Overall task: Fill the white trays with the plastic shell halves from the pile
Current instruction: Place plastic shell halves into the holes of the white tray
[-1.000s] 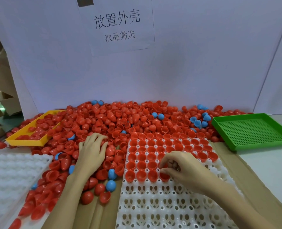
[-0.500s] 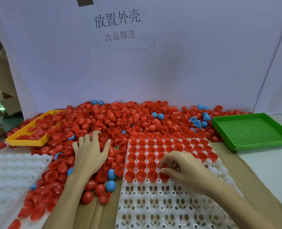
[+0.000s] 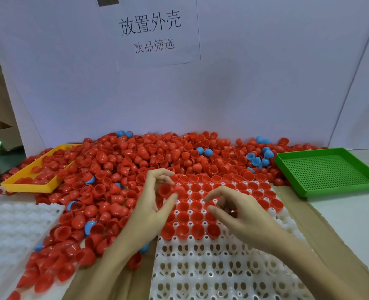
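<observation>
A big pile of red shell halves (image 3: 118, 169), with a few blue ones, covers the table's back and left. The white tray (image 3: 211, 271) lies in front of me, its far rows filled with red shells (image 3: 197, 230) and its near rows bare. My left hand (image 3: 151, 211) is raised over the tray's far left corner and holds blurred red shells (image 3: 167, 189) between curled fingers and thumb. My right hand (image 3: 239, 215) hovers over the filled rows with fingers loosely curled. Its thumb and forefinger are apart, and I see nothing plainly held.
A second white tray (image 3: 10, 234) lies at the left. A yellow tray (image 3: 27, 187) holding red shells sits at the back left, a perforated green tray (image 3: 330, 172) at the right. A white board with a printed sign (image 3: 153, 31) stands behind the pile. Brown cardboard (image 3: 304, 219) lies under the tray.
My left hand has left the pile and come up to the right with red shells. My right hand has lifted off the tray's front filled row and moved back toward the left hand.
</observation>
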`<act>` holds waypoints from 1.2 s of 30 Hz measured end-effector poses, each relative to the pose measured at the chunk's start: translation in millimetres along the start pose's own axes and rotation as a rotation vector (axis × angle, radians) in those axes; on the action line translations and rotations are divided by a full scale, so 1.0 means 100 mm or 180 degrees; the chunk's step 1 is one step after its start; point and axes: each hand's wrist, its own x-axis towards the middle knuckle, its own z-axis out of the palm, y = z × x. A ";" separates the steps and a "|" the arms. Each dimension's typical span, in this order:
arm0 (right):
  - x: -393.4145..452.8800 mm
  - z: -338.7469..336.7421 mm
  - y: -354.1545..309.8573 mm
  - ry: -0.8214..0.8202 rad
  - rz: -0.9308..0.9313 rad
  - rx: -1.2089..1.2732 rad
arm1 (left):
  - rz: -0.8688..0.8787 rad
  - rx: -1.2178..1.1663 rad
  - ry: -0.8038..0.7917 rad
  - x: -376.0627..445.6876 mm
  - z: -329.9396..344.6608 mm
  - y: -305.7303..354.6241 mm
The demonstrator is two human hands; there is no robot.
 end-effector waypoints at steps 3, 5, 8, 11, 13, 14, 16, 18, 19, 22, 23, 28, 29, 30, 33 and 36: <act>-0.02 0.01 -0.08 0.0019 -0.0130 0.0505 | 0.0001 -0.0297 -0.0066 -0.04 0.15 0.08; -0.03 0.03 -0.12 0.0043 -0.0216 0.0713 | -0.0015 -0.0325 0.0010 -0.07 0.19 0.12; -0.03 0.04 -0.14 0.0136 -0.0271 0.0710 | -0.0049 -0.0454 0.0047 -0.08 0.23 0.15; -0.03 0.03 -0.15 0.0146 -0.0278 0.0618 | -0.0056 -0.0590 0.0061 -0.09 0.24 0.18; -0.03 0.01 -0.15 0.0158 -0.0304 0.0549 | -0.0056 -0.0612 0.0052 -0.09 0.25 0.19; -0.03 0.01 -0.15 0.0167 -0.0310 0.0520 | -0.0070 -0.0621 0.0044 -0.09 0.25 0.19; -0.02 -0.01 -0.14 0.0187 -0.0295 0.0502 | -0.0101 -0.0661 0.0009 -0.09 0.24 0.19; -0.01 -0.02 -0.13 0.0216 -0.0287 0.0520 | -0.0126 -0.0717 -0.0023 -0.09 0.24 0.19; -0.01 -0.02 -0.12 0.0233 -0.0292 0.0541 | -0.0136 -0.0770 -0.0035 -0.09 0.23 0.20; -0.01 -0.04 -0.11 0.0271 -0.0288 0.0593 | -0.0082 -0.0812 -0.0034 -0.08 0.21 0.23; -0.01 -0.04 -0.11 0.0279 -0.0278 0.0590 | -0.0033 -0.0753 -0.0019 -0.08 0.20 0.24; -0.01 -0.03 -0.10 0.0325 -0.0232 0.0618 | 0.0137 0.0518 0.0591 -0.03 0.08 0.14; -0.01 -0.03 -0.10 0.0335 -0.0209 0.0603 | 0.0110 0.0965 0.0824 -0.01 0.02 0.07; -0.01 -0.03 -0.09 0.0337 -0.0177 0.0590 | 0.0023 0.1385 0.1009 0.00 -0.05 0.00; -0.02 -0.03 -0.10 0.0304 -0.0112 0.0519 | -0.0635 0.2467 0.1057 0.03 -0.25 -0.25; -0.03 -0.02 -0.11 0.0258 -0.0115 0.0459 | -0.0945 0.2802 0.0714 0.04 -0.34 -0.43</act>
